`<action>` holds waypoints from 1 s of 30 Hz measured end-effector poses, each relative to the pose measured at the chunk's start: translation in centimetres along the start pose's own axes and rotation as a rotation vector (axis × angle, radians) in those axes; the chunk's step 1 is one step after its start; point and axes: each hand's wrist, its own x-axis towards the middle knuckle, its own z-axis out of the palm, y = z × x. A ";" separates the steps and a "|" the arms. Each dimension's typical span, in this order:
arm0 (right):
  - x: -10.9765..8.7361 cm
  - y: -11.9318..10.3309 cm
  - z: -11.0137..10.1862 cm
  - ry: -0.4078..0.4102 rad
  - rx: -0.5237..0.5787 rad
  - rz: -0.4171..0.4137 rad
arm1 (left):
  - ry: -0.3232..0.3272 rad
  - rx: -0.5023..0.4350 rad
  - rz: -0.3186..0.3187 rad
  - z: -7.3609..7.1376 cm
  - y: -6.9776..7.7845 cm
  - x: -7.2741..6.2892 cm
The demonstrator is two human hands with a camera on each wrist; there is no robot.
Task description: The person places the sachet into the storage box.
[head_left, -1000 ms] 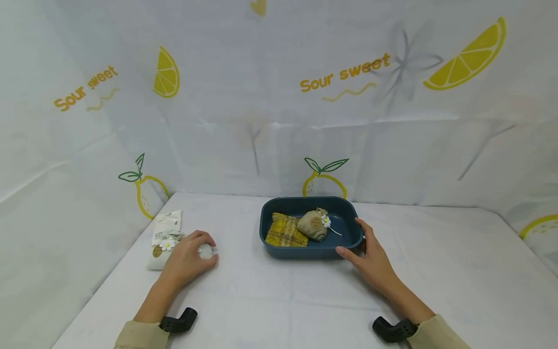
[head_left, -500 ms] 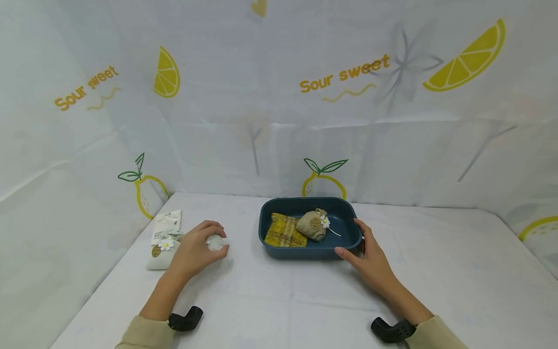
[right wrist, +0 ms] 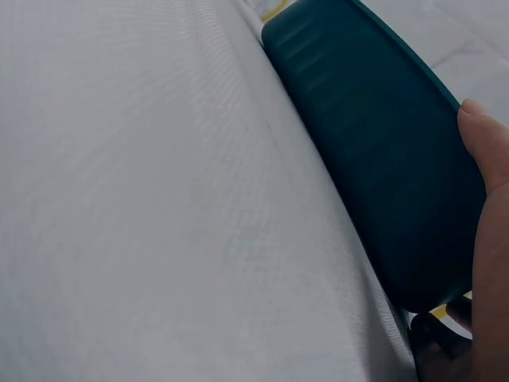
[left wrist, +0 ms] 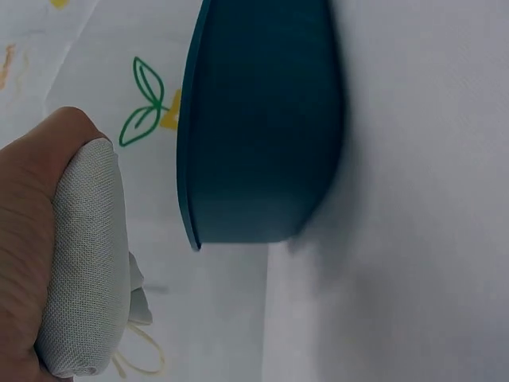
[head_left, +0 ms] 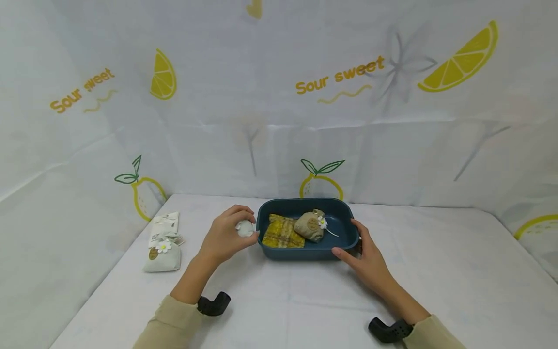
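Note:
My left hand (head_left: 226,237) grips a pale grey cloth sachet (left wrist: 87,263) between thumb and fingers, just left of a dark blue rectangular tray (head_left: 296,254). In the left wrist view the sachet's gathered end and a thin cord stick out beyond it. My right hand (head_left: 368,259) holds the tray's right end, thumb at the front rim and fingers round the side. In the tray lie a yellow plaid pouch (head_left: 283,232) and, partly against it, a beige sachet (head_left: 308,228) with a white flower and cord. The tray's right part shows bare bottom.
At the table's left side lies a white sachet (head_left: 163,261) with a flower and round brown label. Behind it is a flat white printed packet (head_left: 165,224). A white cloth (head_left: 287,300) covers the table, and a lemon-print curtain (head_left: 218,145) hangs behind.
My left hand has carried the pale grey sachet rightward from near the white sachet to the tray's left end. The right hand keeps its hold on the tray.

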 end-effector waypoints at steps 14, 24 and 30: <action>-0.2 -0.1 0.1 0.019 -0.006 -0.008 | -0.053 -0.110 0.061 5.3 4.1 4.3; -0.3 -0.4 0.1 0.019 -0.004 0.008 | -0.069 -0.094 0.101 8.1 5.7 5.0; -0.3 -0.5 -0.1 0.019 0.009 -0.001 | -0.106 -0.072 0.121 9.0 5.9 5.2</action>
